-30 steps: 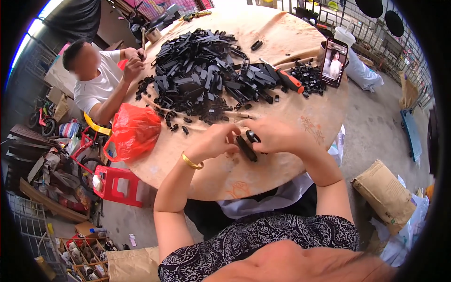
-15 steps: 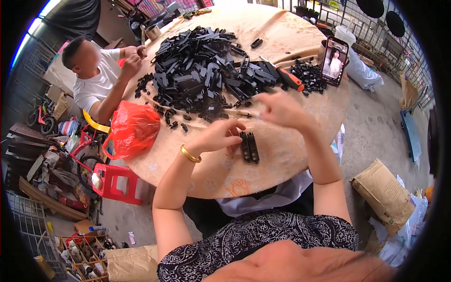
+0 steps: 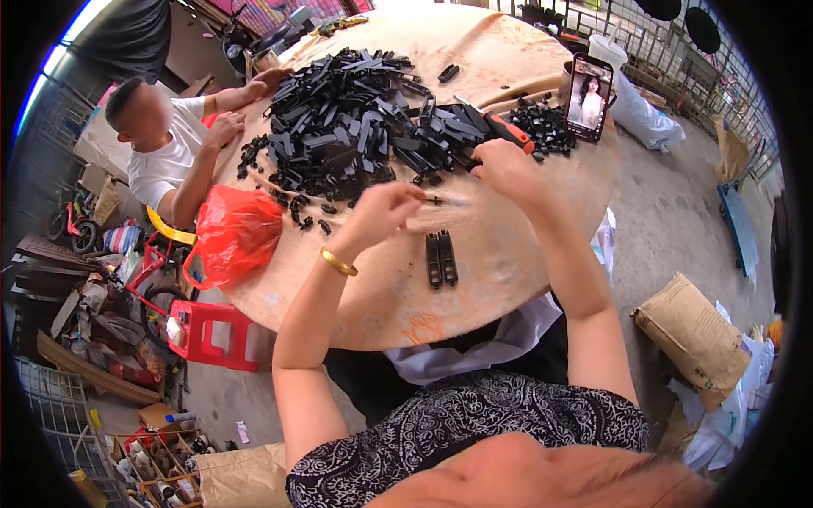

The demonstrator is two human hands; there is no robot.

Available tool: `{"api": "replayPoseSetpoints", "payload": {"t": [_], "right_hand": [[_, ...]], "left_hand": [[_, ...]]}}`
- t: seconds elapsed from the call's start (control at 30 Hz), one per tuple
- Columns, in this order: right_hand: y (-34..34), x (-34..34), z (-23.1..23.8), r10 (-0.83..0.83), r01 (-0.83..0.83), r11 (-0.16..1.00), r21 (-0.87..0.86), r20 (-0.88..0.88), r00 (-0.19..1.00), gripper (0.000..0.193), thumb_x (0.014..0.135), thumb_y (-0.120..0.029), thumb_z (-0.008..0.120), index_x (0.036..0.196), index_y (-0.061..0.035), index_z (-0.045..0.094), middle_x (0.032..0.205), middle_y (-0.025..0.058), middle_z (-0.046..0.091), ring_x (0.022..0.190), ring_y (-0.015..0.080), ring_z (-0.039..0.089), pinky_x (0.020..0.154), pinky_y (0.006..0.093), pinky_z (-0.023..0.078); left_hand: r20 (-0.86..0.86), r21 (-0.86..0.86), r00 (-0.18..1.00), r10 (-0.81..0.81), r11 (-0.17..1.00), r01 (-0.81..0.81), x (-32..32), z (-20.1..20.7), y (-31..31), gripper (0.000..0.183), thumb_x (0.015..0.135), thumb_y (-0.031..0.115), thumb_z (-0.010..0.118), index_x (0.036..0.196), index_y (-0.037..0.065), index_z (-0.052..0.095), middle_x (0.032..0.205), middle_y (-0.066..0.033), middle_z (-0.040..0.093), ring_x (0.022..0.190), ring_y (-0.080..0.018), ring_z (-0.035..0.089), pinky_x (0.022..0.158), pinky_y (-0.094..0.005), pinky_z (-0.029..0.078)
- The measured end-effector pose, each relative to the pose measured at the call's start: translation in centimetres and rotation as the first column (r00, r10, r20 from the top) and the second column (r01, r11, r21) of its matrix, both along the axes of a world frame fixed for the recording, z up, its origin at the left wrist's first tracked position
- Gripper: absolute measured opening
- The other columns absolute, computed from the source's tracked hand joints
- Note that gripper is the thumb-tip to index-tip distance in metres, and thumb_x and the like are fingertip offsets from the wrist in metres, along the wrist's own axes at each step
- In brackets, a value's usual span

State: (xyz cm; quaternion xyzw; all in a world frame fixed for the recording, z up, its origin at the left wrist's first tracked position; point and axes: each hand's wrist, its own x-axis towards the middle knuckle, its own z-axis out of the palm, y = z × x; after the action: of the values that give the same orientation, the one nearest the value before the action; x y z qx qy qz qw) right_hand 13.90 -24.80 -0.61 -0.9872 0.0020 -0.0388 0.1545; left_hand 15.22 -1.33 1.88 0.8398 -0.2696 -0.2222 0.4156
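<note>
While two black strips (image 3: 434,261) are lying side by side on the cloth (image 3: 508,262), the person's hands are hovering well apart beyond them. The left hand (image 3: 385,216) is curling its fingers near the pile (image 3: 339,123) of black parts; the right hand (image 3: 506,172) is bending its fingers at the pile's right end, just below the screwdriver (image 3: 510,133). Whether either is gripping anything, the view is not showing clearly. Rightward, a phone (image 3: 589,97) is standing upright; leftward, a red bag (image 3: 241,237) is sitting near the pile.
</note>
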Motion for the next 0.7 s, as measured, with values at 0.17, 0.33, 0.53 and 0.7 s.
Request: {"api": "replayPoseSetpoints", "payload": {"t": [0.17, 0.33, 0.53, 0.7], "right_hand": [[0.2, -0.9, 0.4, 0.039, -0.041, 0.999, 0.015, 0.09, 0.995, 0.018, 0.071, -0.021, 0.064, 0.084, -0.0089, 0.067, 0.084, 0.0141, 0.062, 0.082, 0.0279, 0.06, 0.073, 0.0371, 0.048], [0.7, -0.6, 0.5, 0.045, -0.047, 0.998, 0.03, 0.054, 0.998, 0.018, 0.071, -0.025, 0.063, 0.08, -0.0103, 0.067, 0.082, 0.0113, 0.061, 0.082, 0.0266, 0.06, 0.072, 0.0364, 0.048], [0.9, 0.8, -1.4, 0.019, -0.051, 0.989, 0.138, 0.224, 0.974, 0.016, 0.07, -0.019, 0.06, 0.079, -0.0068, 0.065, 0.081, 0.0137, 0.061, 0.081, 0.0284, 0.059, 0.073, 0.0376, 0.047], [1.3, 1.1, -1.6, -0.006, -0.161, 0.917, 0.366, 0.416, 0.909, 0.016, 0.071, -0.015, 0.058, 0.079, -0.0044, 0.066, 0.077, 0.0171, 0.061, 0.076, 0.0315, 0.059, 0.072, 0.0379, 0.046]], "left_hand": [[0.774, 0.131, 0.631, -0.043, 0.987, -0.093, 3.9, -1.1, -1.3, 0.028, 0.071, 0.006, 0.063, 0.099, 0.009, 0.061, 0.089, -0.0085, 0.054, 0.08, -0.0235, 0.053, 0.07, -0.0295, 0.046], [0.826, 0.375, 0.467, -0.316, 0.926, -0.036, 5.1, -1.1, -2.9, 0.029, 0.064, 0.005, 0.066, 0.092, 0.009, 0.059, 0.098, -0.0075, 0.05, 0.091, -0.0266, 0.048, 0.078, -0.0338, 0.044], [0.863, 0.365, 0.362, -0.353, 0.93, 0.04, 5.4, -1.0, -2.2, 0.026, 0.063, 0.005, 0.065, 0.087, 0.004, 0.054, 0.092, -0.0079, 0.053, 0.091, -0.0249, 0.05, 0.078, -0.0333, 0.043], [0.677, -0.297, 0.689, 0.259, 0.953, -0.066, 4.4, -1.2, -1.5, 0.023, 0.075, 0.008, 0.064, 0.093, 0.0, 0.052, 0.08, -0.012, 0.059, 0.072, -0.0222, 0.058, 0.064, -0.0301, 0.047]]}}
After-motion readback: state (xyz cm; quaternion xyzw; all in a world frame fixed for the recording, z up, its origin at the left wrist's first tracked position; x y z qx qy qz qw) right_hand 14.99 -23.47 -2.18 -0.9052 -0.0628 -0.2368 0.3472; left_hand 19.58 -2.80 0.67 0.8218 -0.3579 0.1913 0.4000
